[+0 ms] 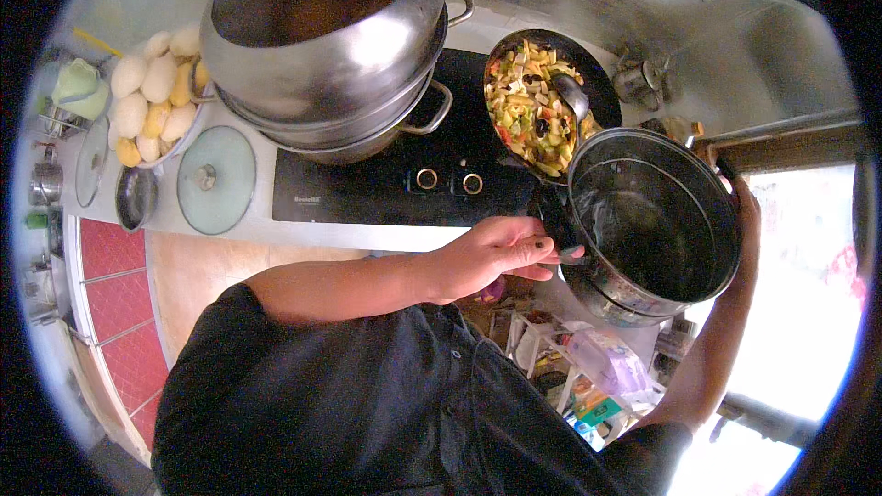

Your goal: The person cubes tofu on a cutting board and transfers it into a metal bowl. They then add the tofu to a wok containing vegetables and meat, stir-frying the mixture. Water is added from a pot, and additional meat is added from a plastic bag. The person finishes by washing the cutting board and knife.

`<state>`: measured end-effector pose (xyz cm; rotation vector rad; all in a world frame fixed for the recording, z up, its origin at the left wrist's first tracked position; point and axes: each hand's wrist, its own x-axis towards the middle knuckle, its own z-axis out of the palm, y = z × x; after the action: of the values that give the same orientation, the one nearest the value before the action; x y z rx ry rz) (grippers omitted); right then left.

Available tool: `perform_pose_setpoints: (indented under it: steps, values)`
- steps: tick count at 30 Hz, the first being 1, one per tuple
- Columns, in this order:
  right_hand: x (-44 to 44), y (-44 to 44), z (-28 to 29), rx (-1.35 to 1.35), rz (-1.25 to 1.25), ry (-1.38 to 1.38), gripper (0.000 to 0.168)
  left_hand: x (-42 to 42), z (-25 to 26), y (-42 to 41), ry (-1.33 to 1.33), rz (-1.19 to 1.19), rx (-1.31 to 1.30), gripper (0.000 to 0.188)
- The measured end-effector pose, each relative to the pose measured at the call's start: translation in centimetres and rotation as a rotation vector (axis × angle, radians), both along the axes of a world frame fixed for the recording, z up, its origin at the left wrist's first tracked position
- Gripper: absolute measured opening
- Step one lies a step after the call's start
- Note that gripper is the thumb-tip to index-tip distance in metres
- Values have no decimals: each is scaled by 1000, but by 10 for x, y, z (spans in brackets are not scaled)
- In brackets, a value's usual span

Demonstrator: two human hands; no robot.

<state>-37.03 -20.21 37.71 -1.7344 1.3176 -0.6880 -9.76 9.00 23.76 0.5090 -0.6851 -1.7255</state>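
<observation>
A deep metal pot (648,220) is held up between my hands at the right, its opening facing up toward me. My left hand (506,255) has its fingers at the pot's near loop handle. Around the far right side of the pot wraps my right hand (746,203), partly hidden behind the rim. The pot's interior is dark, and whether it holds liquid is hard to tell. Just behind it, a dark wok (603,89) contains chopped, mixed vegetables (530,96). A metal ladle (570,95) rests in this food.
A large lidded steel steamer pot (324,62) stands on the black cooktop (344,193). White and yellow buns (158,79) fill a bowl at left, near a glass lid (217,179) and a small dark bowl (138,196). Below the held pot is a white rack (541,344) with packages.
</observation>
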Motion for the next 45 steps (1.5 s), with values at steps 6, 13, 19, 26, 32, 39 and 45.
perform_pose_setpoints:
  steps: [6, 13, 19, 26, 32, 39, 45]
  values:
    - [16, -62, -18, 25, 119, 119, 30, 0, -4, -27, 35, 40, 69, 28]
    - [75, -37, -4, 232, 35, 16, 31, 4, -9, -45, 100, 92, 82, 25]
    - [89, -34, -2, 288, 47, 13, 33, 6, -8, -47, 156, 96, 71, 33]
    - [66, -57, 0, 355, 98, 24, 40, 6, -11, -51, 132, 69, 63, 29]
    - [77, -60, -2, 368, 43, 82, 38, 14, -2, -47, 126, 85, 90, 32]
    - [101, -34, 10, 276, 101, 119, 37, 10, -10, -52, 209, 83, 61, 29]
    - [101, -24, 12, 385, 49, 8, 37, 10, -8, -48, 214, 66, 47, 33]
